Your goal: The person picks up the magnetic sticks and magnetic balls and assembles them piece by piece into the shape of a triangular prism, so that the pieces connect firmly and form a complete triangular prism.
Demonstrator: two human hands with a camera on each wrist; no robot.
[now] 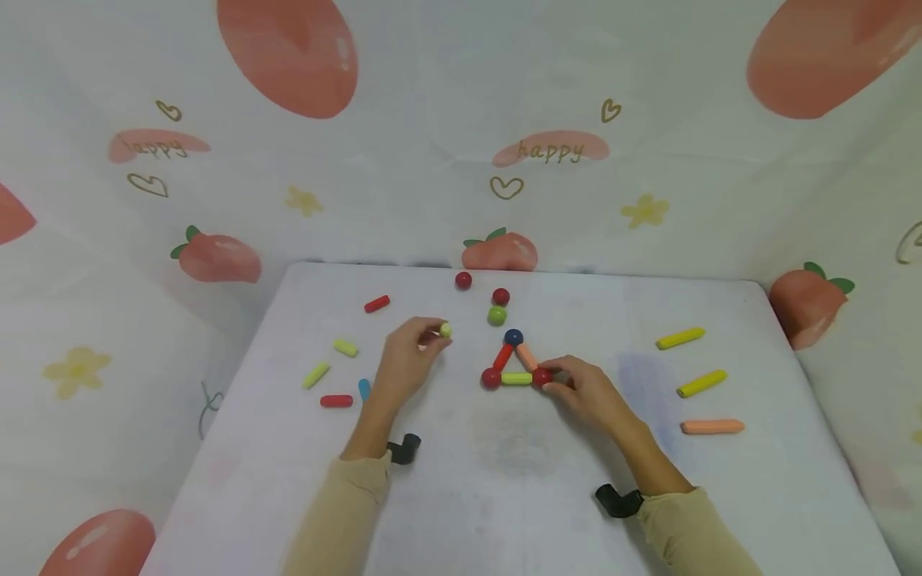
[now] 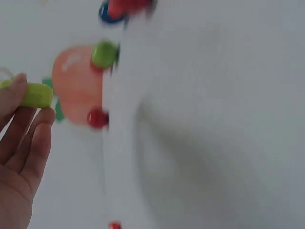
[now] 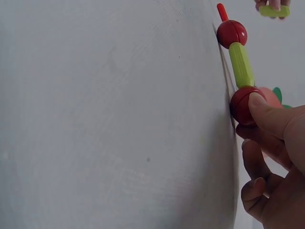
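Observation:
A triangle of balls and rods lies on the white table: a blue ball (image 1: 514,338) at the far corner, a red ball (image 1: 491,378) at near left and another red ball (image 1: 542,377) at near right. A red rod (image 1: 503,357), an orange rod (image 1: 528,358) and a yellow-green rod (image 1: 516,378) join them. My right hand (image 1: 587,394) pinches the near-right ball between thumb and fingers. Raised above the table to the left of the triangle, my left hand (image 1: 412,356) pinches a short yellow-green rod (image 2: 37,95) between thumb and fingertips.
Behind the triangle sit a green ball (image 1: 497,315) and two red balls (image 1: 464,280). Loose short rods lie at left, among them a red rod (image 1: 336,401) and a blue rod (image 1: 364,390). Longer yellow rods (image 1: 702,383) and an orange rod (image 1: 712,427) lie at right.

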